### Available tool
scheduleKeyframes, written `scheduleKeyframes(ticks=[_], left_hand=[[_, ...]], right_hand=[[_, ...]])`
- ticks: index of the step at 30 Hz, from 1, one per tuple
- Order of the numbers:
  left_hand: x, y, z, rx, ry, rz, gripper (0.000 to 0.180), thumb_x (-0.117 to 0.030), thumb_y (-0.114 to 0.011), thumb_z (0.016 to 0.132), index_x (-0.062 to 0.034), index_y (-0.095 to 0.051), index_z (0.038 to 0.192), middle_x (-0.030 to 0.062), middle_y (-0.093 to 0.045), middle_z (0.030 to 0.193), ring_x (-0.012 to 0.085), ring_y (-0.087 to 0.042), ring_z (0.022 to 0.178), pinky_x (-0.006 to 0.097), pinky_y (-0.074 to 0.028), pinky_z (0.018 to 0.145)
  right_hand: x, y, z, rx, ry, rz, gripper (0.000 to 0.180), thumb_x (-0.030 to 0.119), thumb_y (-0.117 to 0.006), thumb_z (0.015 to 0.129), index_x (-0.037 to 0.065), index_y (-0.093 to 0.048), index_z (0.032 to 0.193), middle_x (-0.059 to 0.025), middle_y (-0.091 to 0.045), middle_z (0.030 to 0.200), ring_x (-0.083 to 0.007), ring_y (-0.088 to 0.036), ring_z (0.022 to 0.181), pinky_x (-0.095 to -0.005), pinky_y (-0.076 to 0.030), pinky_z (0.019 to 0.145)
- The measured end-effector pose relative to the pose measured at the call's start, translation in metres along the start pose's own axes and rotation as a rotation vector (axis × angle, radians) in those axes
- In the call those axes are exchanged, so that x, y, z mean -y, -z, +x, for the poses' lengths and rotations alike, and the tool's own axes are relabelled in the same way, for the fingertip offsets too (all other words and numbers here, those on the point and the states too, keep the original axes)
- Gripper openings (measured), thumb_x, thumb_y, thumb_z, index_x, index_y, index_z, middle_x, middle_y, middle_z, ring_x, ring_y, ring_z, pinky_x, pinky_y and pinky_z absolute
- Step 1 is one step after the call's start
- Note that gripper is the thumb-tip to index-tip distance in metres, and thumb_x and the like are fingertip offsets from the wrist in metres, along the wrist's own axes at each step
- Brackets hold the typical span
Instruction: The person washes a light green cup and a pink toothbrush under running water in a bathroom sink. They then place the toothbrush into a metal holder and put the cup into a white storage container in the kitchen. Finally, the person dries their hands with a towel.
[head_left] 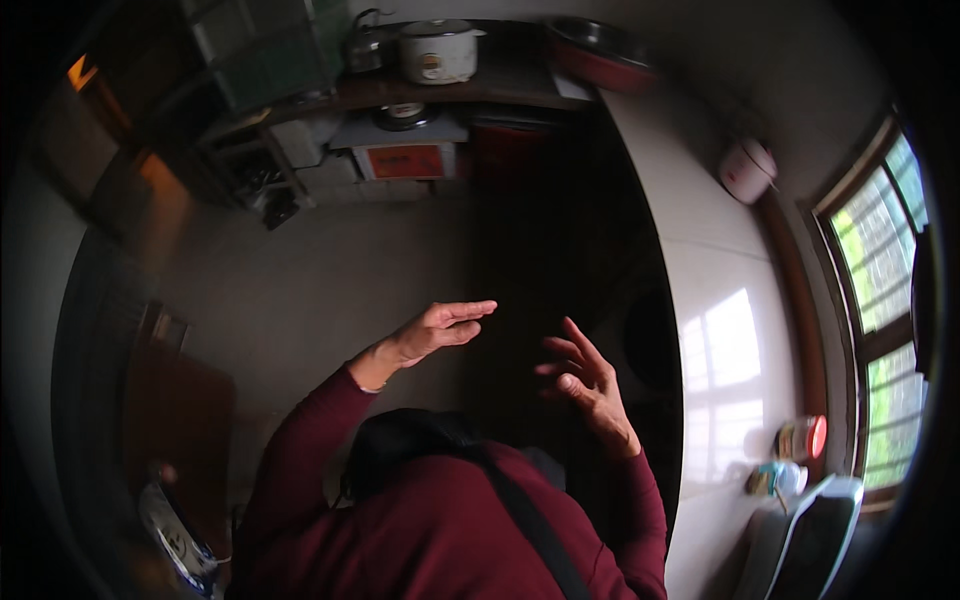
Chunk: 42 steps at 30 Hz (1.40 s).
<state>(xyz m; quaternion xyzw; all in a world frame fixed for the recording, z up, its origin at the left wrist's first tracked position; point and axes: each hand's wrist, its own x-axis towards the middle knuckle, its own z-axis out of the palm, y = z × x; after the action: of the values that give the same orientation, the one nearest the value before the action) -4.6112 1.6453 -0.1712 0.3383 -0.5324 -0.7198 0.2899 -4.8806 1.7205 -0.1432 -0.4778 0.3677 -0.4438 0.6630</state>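
Both of my hands are raised in the air in front of my body, apart from each other and touching nothing. My left hand (440, 332) has its fingers stretched out toward the right, with nothing in it. My right hand (588, 385) is held with fingers spread and a little bent, also bare; its fingertips are slightly blurred. Of all the things around, the white countertop (700, 310) on the right lies nearest to my right hand. Below my left hand is only the grey floor (300, 280).
A white rice cooker (438, 55), a kettle (368, 52) and a red basin (600, 60) stand on the far counter. Along the right counter are a pink pot (747, 170), a red-lidded jar (800, 437) and a barred window (885, 270). A brown cabinet (185, 420) stands left.
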Motion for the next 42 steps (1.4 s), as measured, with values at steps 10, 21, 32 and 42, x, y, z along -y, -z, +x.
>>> scheduleKeyframes(ticks=[10,21,32,42], left_hand=[[-0.033,0.125,-0.135,0.378,-0.625,-0.494,0.071,-0.039,-0.059,0.084,-0.0095,-0.026,0.139,0.0247,-0.039,0.132,0.041,-0.038,0.122,0.055,-0.034,0.097],[0.228,0.332,-0.21,-1.126,0.467,0.63,0.049,-0.031,-0.064,0.078,-0.001,-0.056,0.116,0.0138,-0.064,0.101,0.023,-0.062,0.09,0.038,-0.048,0.079],[0.206,0.446,-0.217,-1.211,0.578,0.14,0.049,-0.031,-0.062,0.081,-0.0025,-0.053,0.12,0.0155,-0.067,0.092,0.0204,-0.063,0.087,0.032,-0.048,0.08],[0.206,0.699,-0.356,-1.391,0.511,0.127,0.044,-0.025,-0.063,0.081,-0.0024,-0.055,0.118,0.0134,-0.067,0.086,0.0192,-0.063,0.076,0.031,-0.05,0.07]], right_hand=[[0.007,-0.094,0.234,1.256,0.045,0.746,0.078,0.043,-0.068,0.075,0.002,-0.037,0.133,-0.0313,-0.052,0.113,-0.043,-0.059,0.094,-0.0482,-0.049,0.077],[-0.205,-0.066,0.478,0.917,-0.165,-1.011,0.048,0.03,-0.064,0.078,0.005,-0.054,0.118,-0.014,-0.064,0.098,-0.0269,-0.06,0.094,-0.037,-0.046,0.082],[-0.263,-0.313,0.693,1.131,-0.023,-1.019,0.049,0.032,-0.058,0.083,0.003,-0.051,0.121,-0.0192,-0.062,0.102,-0.0306,-0.059,0.094,-0.0381,-0.046,0.081],[-0.364,-0.517,0.81,1.21,0.212,-1.158,0.048,0.029,-0.062,0.081,0.003,-0.051,0.12,-0.0183,-0.062,0.093,-0.0322,-0.06,0.087,-0.0389,-0.047,0.077]])
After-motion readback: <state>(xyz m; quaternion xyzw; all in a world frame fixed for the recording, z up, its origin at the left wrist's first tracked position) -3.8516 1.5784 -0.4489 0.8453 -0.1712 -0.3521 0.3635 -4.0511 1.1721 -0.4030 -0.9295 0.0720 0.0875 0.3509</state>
